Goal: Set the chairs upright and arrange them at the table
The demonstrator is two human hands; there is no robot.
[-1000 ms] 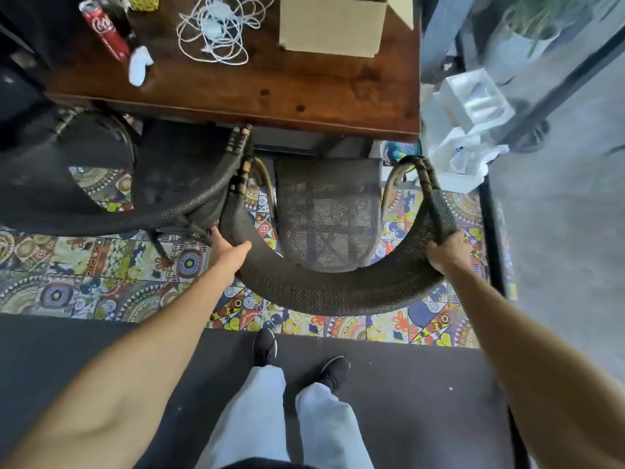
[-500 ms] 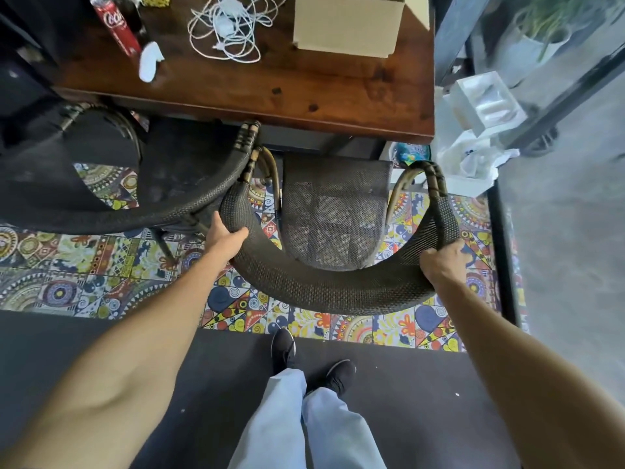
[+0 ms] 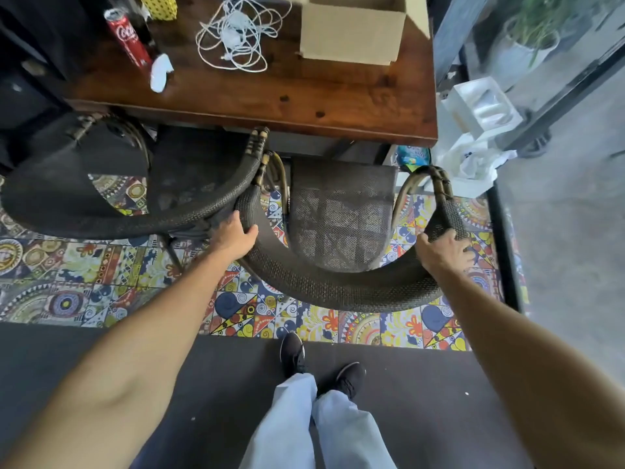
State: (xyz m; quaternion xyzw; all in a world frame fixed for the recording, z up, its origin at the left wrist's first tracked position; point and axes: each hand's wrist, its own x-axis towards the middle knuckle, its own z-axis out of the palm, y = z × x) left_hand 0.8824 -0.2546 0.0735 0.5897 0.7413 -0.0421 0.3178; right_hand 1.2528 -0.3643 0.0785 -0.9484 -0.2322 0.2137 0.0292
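With our left hand [image 3: 236, 236] and right hand [image 3: 443, 253] both gripping its curved backrest, we have pushed the 2nd chair [image 3: 341, 225] closer under the table's [image 3: 304, 103] near edge, nearly placed beside the 1st chair [image 3: 111, 198].

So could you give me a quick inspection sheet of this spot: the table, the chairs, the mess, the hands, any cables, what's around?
Surface: wooden table, partly bare, on patterned tile floor.
Job's things: right wicker chair upright, seat part under the table; left wicker chair upright beside it, armrests touching.
Clutter: red soda can, open cardboard box, white crumpled scrap, yellow carton.
Hands: left hand and right hand grip the right chair's curved back.
Cables: tangled white cable on the table.
Surroundings: white packaging, potted plant, dark mat.
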